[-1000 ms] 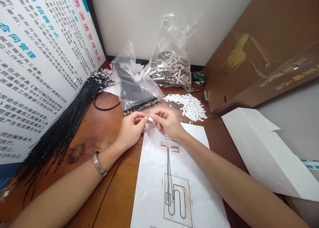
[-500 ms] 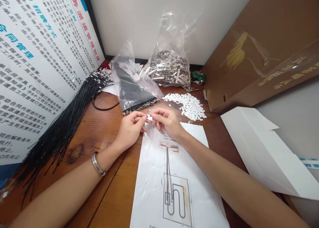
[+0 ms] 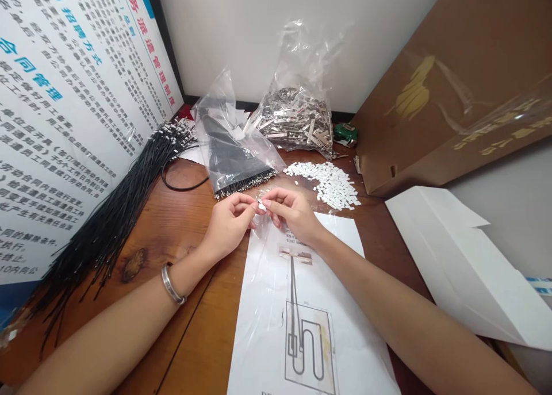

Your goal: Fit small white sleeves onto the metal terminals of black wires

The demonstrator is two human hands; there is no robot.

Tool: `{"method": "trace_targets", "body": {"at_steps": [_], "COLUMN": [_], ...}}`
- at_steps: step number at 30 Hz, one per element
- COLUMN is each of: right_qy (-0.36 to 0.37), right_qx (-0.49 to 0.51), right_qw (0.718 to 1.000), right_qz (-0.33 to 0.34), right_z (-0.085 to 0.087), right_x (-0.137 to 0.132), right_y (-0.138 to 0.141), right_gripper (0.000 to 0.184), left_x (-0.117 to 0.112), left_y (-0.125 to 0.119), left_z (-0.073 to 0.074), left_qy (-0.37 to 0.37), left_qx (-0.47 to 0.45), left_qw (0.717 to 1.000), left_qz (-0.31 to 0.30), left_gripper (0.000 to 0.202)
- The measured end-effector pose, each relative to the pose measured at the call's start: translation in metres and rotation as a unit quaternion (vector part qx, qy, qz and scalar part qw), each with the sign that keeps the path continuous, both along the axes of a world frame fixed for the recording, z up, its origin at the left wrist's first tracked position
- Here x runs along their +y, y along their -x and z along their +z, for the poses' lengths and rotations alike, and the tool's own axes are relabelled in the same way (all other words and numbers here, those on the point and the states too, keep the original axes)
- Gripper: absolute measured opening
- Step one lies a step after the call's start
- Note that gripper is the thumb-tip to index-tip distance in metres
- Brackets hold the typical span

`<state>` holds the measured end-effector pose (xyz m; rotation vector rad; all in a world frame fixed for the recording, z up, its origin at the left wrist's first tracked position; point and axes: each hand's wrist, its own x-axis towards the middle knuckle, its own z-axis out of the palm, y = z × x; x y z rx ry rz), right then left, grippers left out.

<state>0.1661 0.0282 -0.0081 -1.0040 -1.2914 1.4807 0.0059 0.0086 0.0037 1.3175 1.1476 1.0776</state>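
Note:
My left hand and my right hand meet fingertip to fingertip above the top of the printed sheet. Between them sits a small white plastic connector housing, pinched by my left thumb and forefinger. The fingers of my right hand are closed in a pinch against its other side; what else they hold is too small to make out. Just beyond lie a pile of similar white housings and a clear bag of black wires with metal terminals at their near ends.
At the left, a long bundle of black wires with white ends leans by a printed board. A bag of metal pieces stands at the back, beside a green object. A brown carton and folded white card are at right.
The whole view has shifted slightly. The white housing is turned a little between my fingertips, and both hands stay together in nearly the same place.

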Motion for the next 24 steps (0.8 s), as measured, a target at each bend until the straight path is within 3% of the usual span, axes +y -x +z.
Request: {"method": "trace_targets", "body": {"at_steps": [17,20,24], "right_qy": [0.022,0.046,0.058], "right_qx": [0.008,0.074,0.19], "right_qw": [1.0,0.996,0.963], "right_qz": [0.015,-0.035,-0.182], "right_z": [0.003,0.001,0.0], "right_x": [0.002,0.004,0.009], "right_y": [0.0,0.001,0.0], "right_gripper": [0.026,0.029,0.031], "left_x": [-0.001,-0.001,-0.002], "left_y": [-0.002,-0.002,-0.001], "left_z": [0.001,0.002,0.002], "left_qy": [0.009,0.02,0.025], "left_qx": [-0.01,-0.005,0.014], "left_qw": [1.0,1.0,0.999], "left_qz": [-0.01,-0.013,-0.033], "left_gripper": [0.022,0.023,0.024]}}
